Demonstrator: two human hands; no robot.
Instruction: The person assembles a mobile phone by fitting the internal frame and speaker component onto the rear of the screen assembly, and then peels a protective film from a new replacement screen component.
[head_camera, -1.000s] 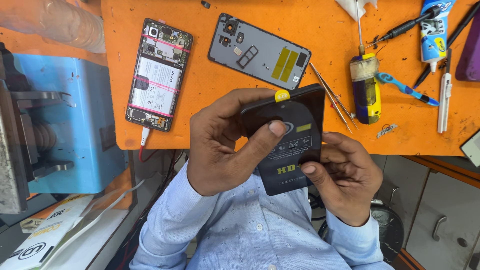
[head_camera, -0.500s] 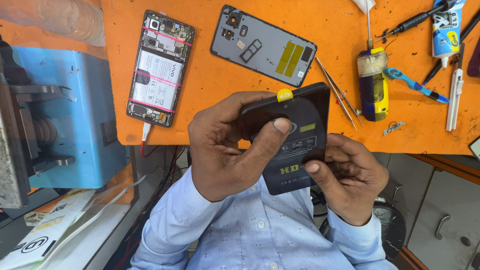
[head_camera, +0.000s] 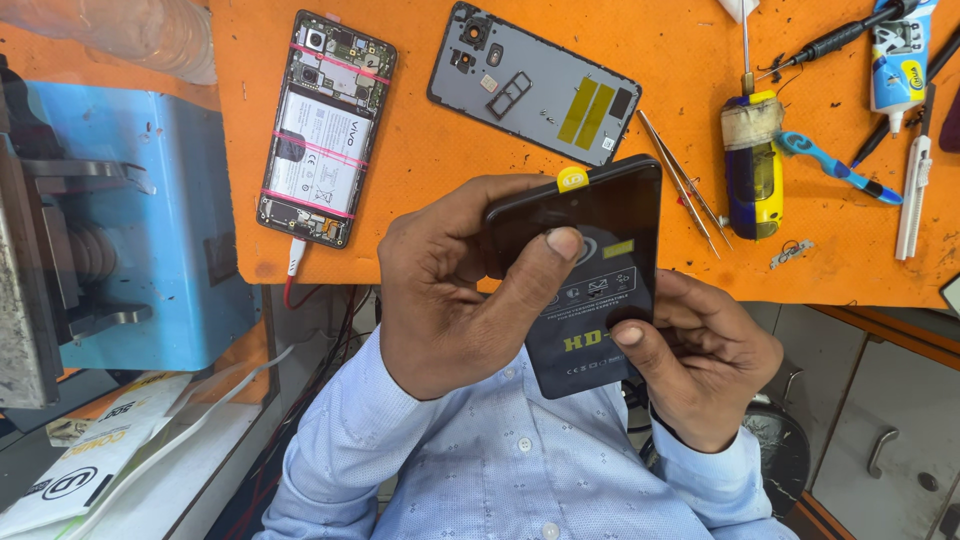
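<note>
My left hand (head_camera: 455, 290) grips the top left of a black glass screen protector (head_camera: 595, 275) with a printed film and a small yellow tab, thumb pressed on its face. My right hand (head_camera: 700, 355) holds its lower right edge, thumb on the film. Both hands hold it above my lap, in front of the orange mat (head_camera: 440, 160). On the mat lie an opened phone (head_camera: 325, 125) with its battery showing and a grey phone back cover (head_camera: 535, 85).
Tweezers (head_camera: 685, 185), a blue-and-yellow tool (head_camera: 752, 165), a toothbrush (head_camera: 830, 165), a screwdriver (head_camera: 835, 40), a glue tube (head_camera: 898, 60) and a white tool (head_camera: 912, 195) lie on the mat at right. A blue machine (head_camera: 150, 230) stands left. Grey cabinet doors (head_camera: 880, 430) sit lower right.
The view has shifted slightly, so the mat and tools sit a little lower in frame. My hands keep hold of the protector, my left thumb sliding a bit on its face.
</note>
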